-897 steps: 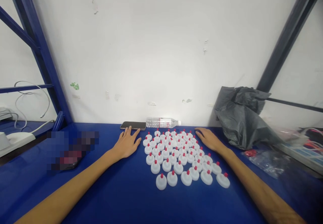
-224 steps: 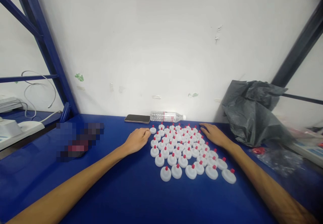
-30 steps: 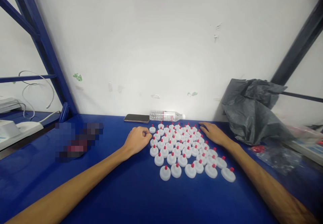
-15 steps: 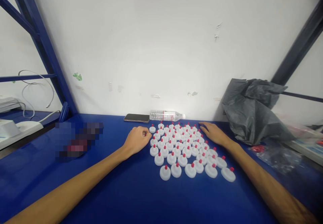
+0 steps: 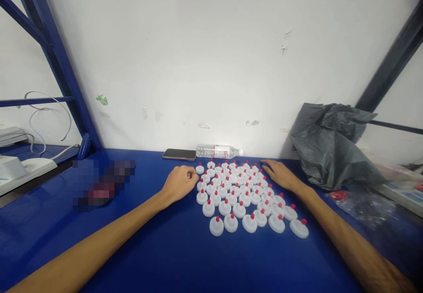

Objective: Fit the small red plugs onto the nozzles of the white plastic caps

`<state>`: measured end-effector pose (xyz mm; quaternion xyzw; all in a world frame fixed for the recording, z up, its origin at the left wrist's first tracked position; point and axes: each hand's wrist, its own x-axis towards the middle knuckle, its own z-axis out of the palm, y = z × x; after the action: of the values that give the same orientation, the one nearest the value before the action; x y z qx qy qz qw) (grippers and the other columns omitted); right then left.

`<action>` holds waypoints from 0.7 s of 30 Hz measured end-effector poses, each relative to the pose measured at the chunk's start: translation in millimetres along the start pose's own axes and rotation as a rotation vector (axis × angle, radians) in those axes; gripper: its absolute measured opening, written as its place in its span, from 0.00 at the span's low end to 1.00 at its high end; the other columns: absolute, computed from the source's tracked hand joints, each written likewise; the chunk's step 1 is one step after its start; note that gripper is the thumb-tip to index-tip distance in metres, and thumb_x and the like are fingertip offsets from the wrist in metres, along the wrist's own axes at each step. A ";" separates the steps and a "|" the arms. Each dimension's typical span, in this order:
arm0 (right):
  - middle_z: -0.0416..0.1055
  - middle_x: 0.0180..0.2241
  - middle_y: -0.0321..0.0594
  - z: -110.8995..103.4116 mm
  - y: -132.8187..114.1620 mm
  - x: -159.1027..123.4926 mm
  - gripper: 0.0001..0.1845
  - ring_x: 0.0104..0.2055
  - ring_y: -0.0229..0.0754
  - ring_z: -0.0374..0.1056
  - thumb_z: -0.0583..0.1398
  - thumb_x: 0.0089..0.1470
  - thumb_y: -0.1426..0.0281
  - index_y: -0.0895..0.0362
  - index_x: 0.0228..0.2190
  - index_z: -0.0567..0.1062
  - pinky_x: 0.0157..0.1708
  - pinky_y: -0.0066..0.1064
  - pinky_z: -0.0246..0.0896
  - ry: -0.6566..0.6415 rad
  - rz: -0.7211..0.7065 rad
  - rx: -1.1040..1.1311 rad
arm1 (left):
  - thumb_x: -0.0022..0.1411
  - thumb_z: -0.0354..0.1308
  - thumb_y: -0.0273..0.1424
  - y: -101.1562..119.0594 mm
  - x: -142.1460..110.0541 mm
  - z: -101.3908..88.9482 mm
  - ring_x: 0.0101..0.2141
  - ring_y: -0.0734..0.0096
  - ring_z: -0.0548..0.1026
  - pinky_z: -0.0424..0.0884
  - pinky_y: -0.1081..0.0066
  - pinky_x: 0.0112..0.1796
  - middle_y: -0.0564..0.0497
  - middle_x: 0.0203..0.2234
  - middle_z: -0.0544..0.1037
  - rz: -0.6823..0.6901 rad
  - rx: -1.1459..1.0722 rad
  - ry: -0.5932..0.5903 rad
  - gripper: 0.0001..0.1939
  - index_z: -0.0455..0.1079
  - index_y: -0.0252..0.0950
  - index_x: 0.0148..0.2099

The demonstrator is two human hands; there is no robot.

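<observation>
Several white round caps with red tips (image 5: 224, 207) stand close together on the blue table (image 5: 158, 249). My left hand (image 5: 180, 183) rests at the left edge of this group, its fingers curled in and the thumb close to the index finger. What lies inside that curl, if anything, is hidden. On the far right side of the caps lies my right hand (image 5: 279, 174), open and palm down, with its fingers stretched toward the back of the group. No cap shows in it.
Against the wall lie a phone (image 5: 179, 154) and a clear water bottle (image 5: 218, 151) on its side. A dark plastic bag (image 5: 330, 143) stands at the right, with clear plastic wrap (image 5: 368, 205) in front. A power strip (image 5: 29, 174) sits far left.
</observation>
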<state>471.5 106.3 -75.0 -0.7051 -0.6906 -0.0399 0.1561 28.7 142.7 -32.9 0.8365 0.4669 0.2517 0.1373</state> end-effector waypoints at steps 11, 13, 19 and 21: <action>0.74 0.63 0.54 -1.4 -3.2 -1.5 0.31 0.66 0.54 0.69 0.46 0.70 0.57 0.60 0.62 0.72 0.68 0.47 0.61 -0.013 0.006 -0.013 | 0.62 0.52 0.31 2.2 -1.2 -1.5 0.29 0.64 0.74 0.58 0.68 0.33 0.48 0.27 0.81 0.003 0.020 -0.010 0.14 0.79 0.39 0.31; 0.74 0.63 0.54 -1.9 -3.8 -1.7 0.31 0.66 0.54 0.69 0.46 0.70 0.57 0.60 0.62 0.72 0.69 0.46 0.60 -0.013 0.004 -0.016 | 0.62 0.52 0.31 2.3 -1.3 -1.6 0.29 0.64 0.74 0.58 0.68 0.33 0.48 0.27 0.82 0.005 0.024 -0.014 0.14 0.79 0.39 0.31; 0.74 0.63 0.53 -2.2 -4.2 -1.8 0.31 0.65 0.54 0.70 0.46 0.70 0.57 0.59 0.62 0.73 0.67 0.47 0.62 -0.006 -0.004 -0.026 | 0.62 0.52 0.30 2.0 -1.1 -1.6 0.29 0.63 0.75 0.58 0.67 0.33 0.49 0.27 0.82 0.004 0.028 -0.018 0.14 0.79 0.40 0.31; 0.75 0.62 0.52 -1.7 -3.8 -1.8 0.30 0.65 0.54 0.71 0.46 0.70 0.57 0.58 0.61 0.73 0.67 0.47 0.63 0.003 -0.008 -0.031 | 0.62 0.52 0.30 2.4 -1.3 -1.9 0.29 0.63 0.74 0.58 0.67 0.33 0.49 0.27 0.82 0.004 0.027 -0.020 0.14 0.79 0.40 0.31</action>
<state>468.0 104.1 -73.3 -0.7047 -0.6924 -0.0523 0.1459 28.8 140.4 -30.5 0.8416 0.4674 0.2374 0.1301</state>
